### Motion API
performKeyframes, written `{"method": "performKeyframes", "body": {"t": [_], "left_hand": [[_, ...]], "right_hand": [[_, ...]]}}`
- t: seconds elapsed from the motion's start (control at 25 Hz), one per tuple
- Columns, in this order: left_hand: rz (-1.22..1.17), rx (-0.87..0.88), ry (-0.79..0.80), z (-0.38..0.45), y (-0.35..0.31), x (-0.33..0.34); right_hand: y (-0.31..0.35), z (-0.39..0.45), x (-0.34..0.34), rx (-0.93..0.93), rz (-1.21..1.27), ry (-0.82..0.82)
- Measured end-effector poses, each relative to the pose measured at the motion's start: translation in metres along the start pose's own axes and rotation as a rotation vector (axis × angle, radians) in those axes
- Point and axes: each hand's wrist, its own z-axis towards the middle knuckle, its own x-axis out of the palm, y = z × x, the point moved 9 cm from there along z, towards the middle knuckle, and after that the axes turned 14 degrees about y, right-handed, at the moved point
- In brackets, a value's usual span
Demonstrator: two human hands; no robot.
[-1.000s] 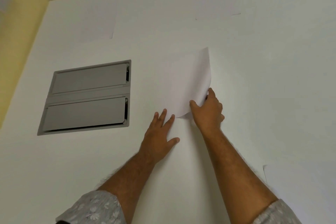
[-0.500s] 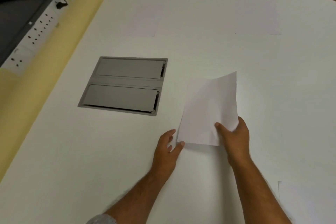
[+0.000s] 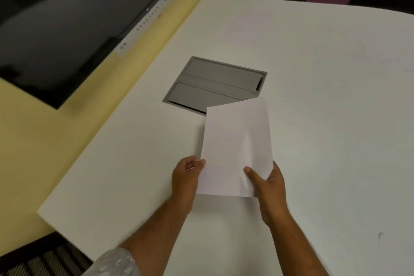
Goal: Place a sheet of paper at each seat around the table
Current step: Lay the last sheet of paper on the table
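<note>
above the near table (image 3: 139,163), sheet of paper (image 3: 235,148) held lifted, long axis running away from the person. right hand (image 3: 266,184) pinches its near right corner, left hand (image 3: 187,175) its near left edge. table's left edge nearer the left hand; far corner overlaps the grey hatch (image 3: 212,83). bare top all round.

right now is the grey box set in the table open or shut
Shut. Both lids of the grey box lie flat and flush with the table; the sheet of paper hides its near corner.
</note>
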Motion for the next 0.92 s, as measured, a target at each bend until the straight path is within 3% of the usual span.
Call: {"method": "performKeyframes", "body": {"t": [0.12, 0.32, 0.44, 0.64, 0.92], "left_hand": [[-0.111, -0.046, 0.107, -0.015, 0.002, -0.052], [0.226, 0.068, 0.035, -0.025, -0.012, -0.146], [0.397, 0.077, 0.114, -0.008, -0.008, -0.182], [0.593, 0.048, 0.253, 0.033, 0.031, -0.210], [0.690, 0.119, 0.156, 0.051, 0.074, -0.241]], "right_hand": [[-0.004, -0.008, 0.060, 0.000, -0.041, 0.059], [-0.024, -0.030, 0.145, 0.021, -0.131, 0.046], [-0.050, -0.051, 0.174, 0.089, -0.189, 0.008], [-0.095, -0.083, 0.202, 0.156, -0.454, -0.003], [-0.144, -0.077, 0.232, 0.292, -0.611, 0.067]]}}
